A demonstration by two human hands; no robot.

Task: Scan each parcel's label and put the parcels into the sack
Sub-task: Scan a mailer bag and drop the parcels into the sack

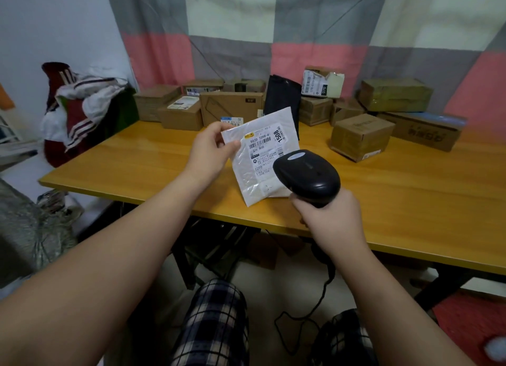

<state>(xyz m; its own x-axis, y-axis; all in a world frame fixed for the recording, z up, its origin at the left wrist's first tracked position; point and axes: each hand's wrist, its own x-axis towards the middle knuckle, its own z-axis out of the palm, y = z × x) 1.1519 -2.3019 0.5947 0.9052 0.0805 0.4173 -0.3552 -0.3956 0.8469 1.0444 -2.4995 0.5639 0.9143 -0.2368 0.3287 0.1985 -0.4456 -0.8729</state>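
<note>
Hands work side by side above the near edge of the wooden table. The left hand pinches the upper left corner of a white plastic mailer parcel, thumb on the front and fingers curled behind, holding it tilted with its printed shipping label facing the camera; the parcel's lower edge hangs just over the table's front edge. The right hand is closed round the handle of a black barcode scanner, whose head overlaps the parcel's lower right part, beside the label. A black cord trails from the scanner to the floor. Cardboard boxes and a black bag stand along the table's far side. Clothes lie heaped at left.
</note>
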